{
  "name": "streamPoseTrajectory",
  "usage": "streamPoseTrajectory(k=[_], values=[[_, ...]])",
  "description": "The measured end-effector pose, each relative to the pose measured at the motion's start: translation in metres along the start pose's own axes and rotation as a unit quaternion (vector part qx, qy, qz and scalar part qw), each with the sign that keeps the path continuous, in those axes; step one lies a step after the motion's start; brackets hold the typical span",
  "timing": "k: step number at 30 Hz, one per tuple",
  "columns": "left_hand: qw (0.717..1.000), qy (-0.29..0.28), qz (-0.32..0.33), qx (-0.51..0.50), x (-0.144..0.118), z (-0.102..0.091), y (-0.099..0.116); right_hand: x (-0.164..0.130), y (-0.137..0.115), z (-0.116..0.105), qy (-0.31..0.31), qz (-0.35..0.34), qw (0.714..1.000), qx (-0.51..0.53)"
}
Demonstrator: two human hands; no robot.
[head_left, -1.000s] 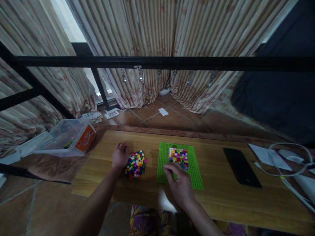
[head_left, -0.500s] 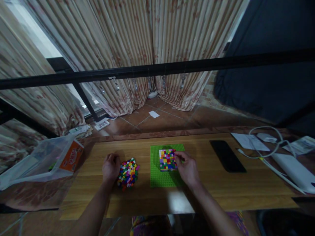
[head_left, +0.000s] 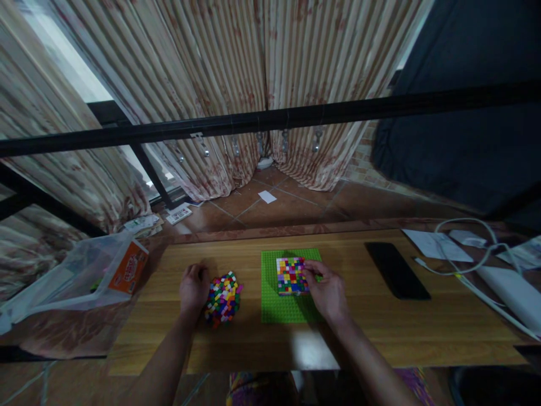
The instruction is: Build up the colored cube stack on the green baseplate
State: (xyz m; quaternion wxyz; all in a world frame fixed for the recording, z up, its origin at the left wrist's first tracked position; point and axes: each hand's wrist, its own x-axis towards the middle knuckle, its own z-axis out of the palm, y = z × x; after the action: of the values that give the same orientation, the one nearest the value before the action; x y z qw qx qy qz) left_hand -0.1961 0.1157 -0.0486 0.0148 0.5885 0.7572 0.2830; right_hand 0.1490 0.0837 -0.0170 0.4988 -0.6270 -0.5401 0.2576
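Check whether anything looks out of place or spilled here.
A white rectangular sheet, probably paper, lies on the reddish-brown tiled floor beyond the wooden table, perhaps dropped. The loose multicoloured plastic bricks form a compact heap beside the left hand, so they don't look spilled.

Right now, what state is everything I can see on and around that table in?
Left hand: curled, beside the loose bricks; contents hidden.
Right hand: fingertips at the brick square, right edge.
Loose bricks: heaped, colours mixed.
Brick square: packed together on the green baseplate.
Green baseplate: flat, partly covered.
Black slab: lying flat, surface dark.
Clear bin: open-topped.
Curtains: drawn together at the middle.
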Motion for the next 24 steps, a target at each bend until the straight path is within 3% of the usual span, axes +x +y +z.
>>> streamPoseTrajectory(k=[9,13,24], values=[[1.000,0.010,0.012,-0.008,0.000,0.002,-0.003,0.006,0.014,0.005,0.049,0.089,0.989,0.107],[1.000,0.015,0.015,-0.002,0.000,0.002,-0.003,0.014,0.017,0.012,0.028,0.121,0.986,0.107],[1.000,0.008,0.012,-0.009,-0.001,-0.003,0.002,0.009,0.014,0.022,0.010,0.077,0.994,0.075]])
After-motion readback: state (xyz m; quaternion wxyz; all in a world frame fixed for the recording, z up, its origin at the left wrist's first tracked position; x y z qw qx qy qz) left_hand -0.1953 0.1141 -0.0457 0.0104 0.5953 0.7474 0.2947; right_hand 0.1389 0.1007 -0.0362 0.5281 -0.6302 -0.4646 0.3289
